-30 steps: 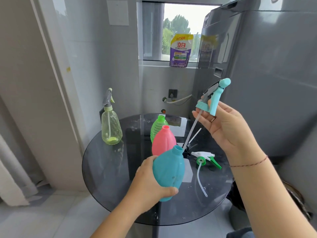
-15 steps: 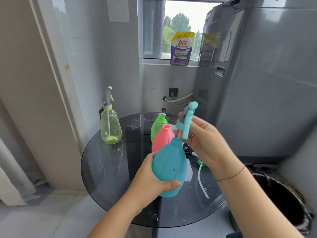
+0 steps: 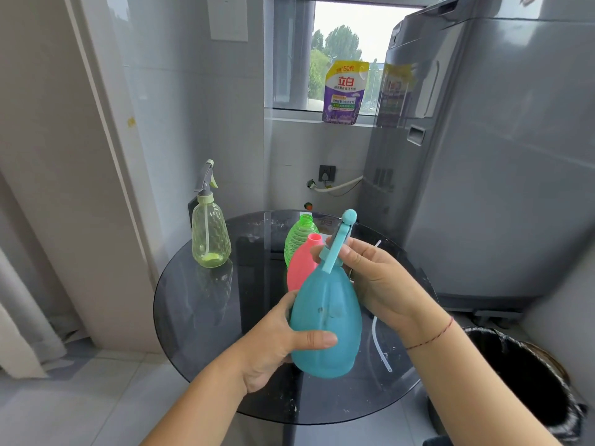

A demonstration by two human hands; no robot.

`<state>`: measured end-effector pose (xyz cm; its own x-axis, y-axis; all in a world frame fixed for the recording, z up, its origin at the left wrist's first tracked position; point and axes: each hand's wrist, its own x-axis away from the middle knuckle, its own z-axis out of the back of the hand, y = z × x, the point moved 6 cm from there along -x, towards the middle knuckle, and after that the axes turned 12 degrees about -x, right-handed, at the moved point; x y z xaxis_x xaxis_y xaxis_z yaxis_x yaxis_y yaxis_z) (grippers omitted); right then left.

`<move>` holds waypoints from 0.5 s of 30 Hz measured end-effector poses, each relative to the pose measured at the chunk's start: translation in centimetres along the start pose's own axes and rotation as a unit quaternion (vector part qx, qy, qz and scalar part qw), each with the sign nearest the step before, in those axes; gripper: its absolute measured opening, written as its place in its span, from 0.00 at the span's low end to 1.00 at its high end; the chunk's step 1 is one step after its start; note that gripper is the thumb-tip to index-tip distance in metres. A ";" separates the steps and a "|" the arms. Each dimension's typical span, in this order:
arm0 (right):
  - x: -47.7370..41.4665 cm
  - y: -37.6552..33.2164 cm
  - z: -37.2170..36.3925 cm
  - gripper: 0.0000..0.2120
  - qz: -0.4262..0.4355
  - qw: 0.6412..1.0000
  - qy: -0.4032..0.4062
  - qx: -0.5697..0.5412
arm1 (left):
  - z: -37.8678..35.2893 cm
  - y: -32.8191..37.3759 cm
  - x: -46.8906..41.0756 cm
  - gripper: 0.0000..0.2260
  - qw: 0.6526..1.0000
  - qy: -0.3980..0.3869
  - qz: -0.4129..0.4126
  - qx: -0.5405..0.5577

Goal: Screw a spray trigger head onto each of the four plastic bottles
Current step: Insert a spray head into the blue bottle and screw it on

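My left hand (image 3: pixel 277 342) grips the teal bottle (image 3: pixel 325 320) around its belly, held above the round glass table (image 3: pixel 199 304). My right hand (image 3: pixel 376 281) is closed around a teal trigger head (image 3: pixel 339 241), which sits at the bottle's neck with its tube down inside. Behind stand a pink bottle (image 3: pixel 301 268) and a green bottle (image 3: pixel 297 238), both with bare necks. A pale yellow-green bottle (image 3: pixel 209 236) at the table's left back carries a grey trigger head (image 3: pixel 206 178). The loose heads on the table are mostly hidden by my right hand; one white tube (image 3: pixel 381 349) shows.
A grey washing machine (image 3: pixel 502 156) stands close on the right. A black-lined bin (image 3: pixel 528 381) sits at the lower right. A detergent pouch (image 3: pixel 344 91) rests on the window sill behind. A white wall closes off the left.
My right hand has brought the teal trigger head down from high on the right, feeding its tube into the teal bottle until the head sits at the neck. The bottle rose slightly.
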<state>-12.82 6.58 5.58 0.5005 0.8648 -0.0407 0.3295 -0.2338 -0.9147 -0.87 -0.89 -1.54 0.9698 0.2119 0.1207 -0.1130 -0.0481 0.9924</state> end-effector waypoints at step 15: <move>0.6 0.3 -1.2 0.28 -0.066 0.989 -0.118 -0.057 | -1.3 0.7 1.0 0.34 0.983 -0.177 -0.027 0.042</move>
<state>-11.49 6.51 5.77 0.2497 0.9679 -0.0288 0.4743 -0.1481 -0.8678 -0.30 0.54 -0.68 0.9900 -0.1357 0.0374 -0.0552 -0.1295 0.9900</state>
